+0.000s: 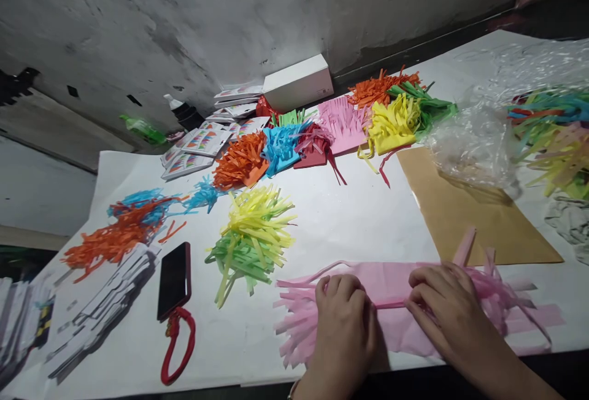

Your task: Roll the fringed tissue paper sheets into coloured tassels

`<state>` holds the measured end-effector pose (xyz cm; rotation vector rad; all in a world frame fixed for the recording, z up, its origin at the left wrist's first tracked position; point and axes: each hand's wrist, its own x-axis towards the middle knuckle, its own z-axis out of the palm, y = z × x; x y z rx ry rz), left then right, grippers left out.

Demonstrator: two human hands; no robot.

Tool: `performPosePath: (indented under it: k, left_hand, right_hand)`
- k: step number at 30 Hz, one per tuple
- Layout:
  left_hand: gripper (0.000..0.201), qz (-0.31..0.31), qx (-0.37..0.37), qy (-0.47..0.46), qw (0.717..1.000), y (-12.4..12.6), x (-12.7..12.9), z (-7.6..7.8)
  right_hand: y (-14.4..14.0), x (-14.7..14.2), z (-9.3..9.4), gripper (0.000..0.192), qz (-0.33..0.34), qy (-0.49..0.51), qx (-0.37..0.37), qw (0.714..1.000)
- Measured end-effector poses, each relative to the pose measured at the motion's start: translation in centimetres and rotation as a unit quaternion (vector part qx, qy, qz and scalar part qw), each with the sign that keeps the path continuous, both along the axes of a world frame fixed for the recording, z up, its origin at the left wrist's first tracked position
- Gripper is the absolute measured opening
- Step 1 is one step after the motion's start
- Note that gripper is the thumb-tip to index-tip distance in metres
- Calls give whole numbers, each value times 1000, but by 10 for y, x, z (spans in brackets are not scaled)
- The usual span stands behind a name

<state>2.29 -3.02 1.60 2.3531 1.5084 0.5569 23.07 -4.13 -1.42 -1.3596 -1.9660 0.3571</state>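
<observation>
We press our left hand [343, 314] and right hand [444, 305] flat, fingers together, on the pink fringed paper [391, 292] at the table's [359, 222] near edge, seemingly mid-fold; rolling it next calls for even pressure.

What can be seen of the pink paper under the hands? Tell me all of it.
The pink paper looks like thin tissue, cut into fringe strips along both ends. It lies flat and lengthwise at the near edge of the table. The left hand and right hand press on its uncut middle band.
</observation>
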Motion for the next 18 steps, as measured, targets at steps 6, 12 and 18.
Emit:
performPosePath:
  k: [6,12,18]
  left_hand:
    - [10,28,-6,60,998,10,3,-7]
    - [14,-99,148,80,981,13,-4,-16]
    - [13,-200,160,201,945,15,0,-1]
  right_hand:
    - [2,-6,2,16,-42,-3,-25,999]
    - [13,-1,4,17,-40,-37,-74,996]
    - [18,-1,10,17,-11,-76,-58,995]
